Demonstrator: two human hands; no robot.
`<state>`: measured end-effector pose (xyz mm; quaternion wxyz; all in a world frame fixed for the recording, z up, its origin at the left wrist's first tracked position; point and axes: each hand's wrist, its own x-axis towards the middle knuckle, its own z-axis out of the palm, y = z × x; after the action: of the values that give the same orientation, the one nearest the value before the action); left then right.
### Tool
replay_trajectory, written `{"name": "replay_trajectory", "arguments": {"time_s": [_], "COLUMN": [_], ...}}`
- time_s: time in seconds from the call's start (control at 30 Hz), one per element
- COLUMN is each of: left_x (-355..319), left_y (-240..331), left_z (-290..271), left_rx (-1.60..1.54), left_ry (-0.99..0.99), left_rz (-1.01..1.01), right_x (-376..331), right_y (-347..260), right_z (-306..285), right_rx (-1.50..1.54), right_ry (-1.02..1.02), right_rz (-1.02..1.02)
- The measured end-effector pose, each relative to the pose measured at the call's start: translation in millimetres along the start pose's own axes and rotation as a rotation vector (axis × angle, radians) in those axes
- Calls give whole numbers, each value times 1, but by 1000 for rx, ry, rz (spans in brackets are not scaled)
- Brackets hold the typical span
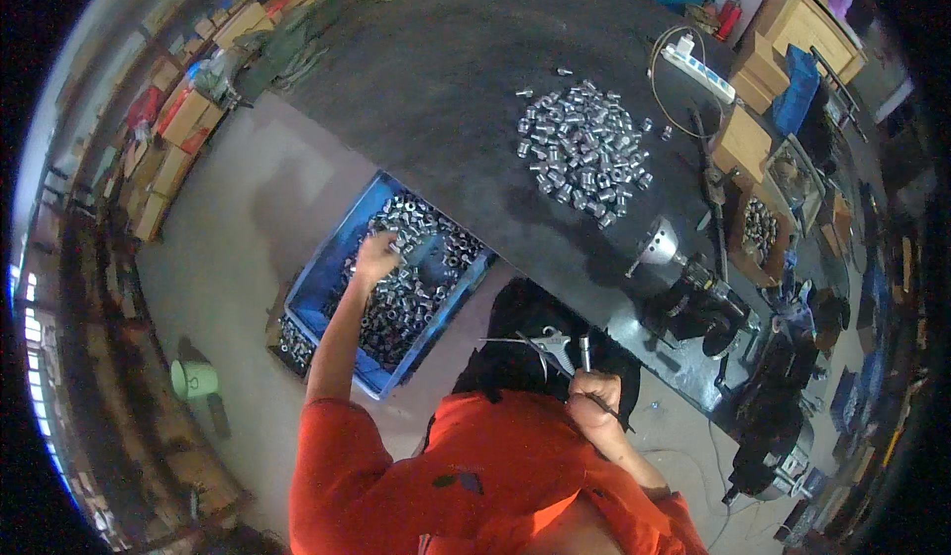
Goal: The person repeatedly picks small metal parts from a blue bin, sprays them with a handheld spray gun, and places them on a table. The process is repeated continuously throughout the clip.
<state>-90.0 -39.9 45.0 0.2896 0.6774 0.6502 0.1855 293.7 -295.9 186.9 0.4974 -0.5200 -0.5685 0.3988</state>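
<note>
My left hand (376, 258) reaches into a blue plastic bin (371, 382) of small metal fittings (396, 312). Its fingers are bent together at the fittings, and what they grip is too small to make out. Over my lap, my right hand (596, 396) is closed. A short silver metal cylinder (585, 353) stands up out of the fist. A silver tool (550, 345) with thin pointed ends and a dark shaft slants down to the same hand; my fingers hide how they hold it.
On the dark table (426, 79) lies a heap of similar metal fittings (584, 149). A bench machine (684, 277) stands at the table's right, beside an open box of small parts (760, 226). Behind them lie a white power strip (699, 69) and cardboard boxes (741, 144). A pale green bucket (194, 380) sits on the floor at left.
</note>
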Motion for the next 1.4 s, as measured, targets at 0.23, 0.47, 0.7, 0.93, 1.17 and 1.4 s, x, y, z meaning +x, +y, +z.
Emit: {"name": "replay_trajectory", "arguments": {"time_s": [0.23,0.47,0.7,0.93,1.17,1.4], "left_x": [22,38,50,51,38,-73], "left_y": [-6,25,21,40,68,106], "left_z": [30,44,46,40,21,19], "left_rx": [357,864,974,958,705,-1294], "left_ry": [16,-112,-195,-127,-16,-345], "left_rz": [-148,90,203,218,-10,-199], "right_x": [1,-3,-11,-14,-12,8], "right_y": [3,12,22,20,16,-6], "right_z": [0,4,8,9,5,1], "right_rx": [-9,-16,-25,57,-32,-27], "right_ry": [-23,-46,22,53,20,-198], "right_rz": [68,100,53,48,46,56]}}
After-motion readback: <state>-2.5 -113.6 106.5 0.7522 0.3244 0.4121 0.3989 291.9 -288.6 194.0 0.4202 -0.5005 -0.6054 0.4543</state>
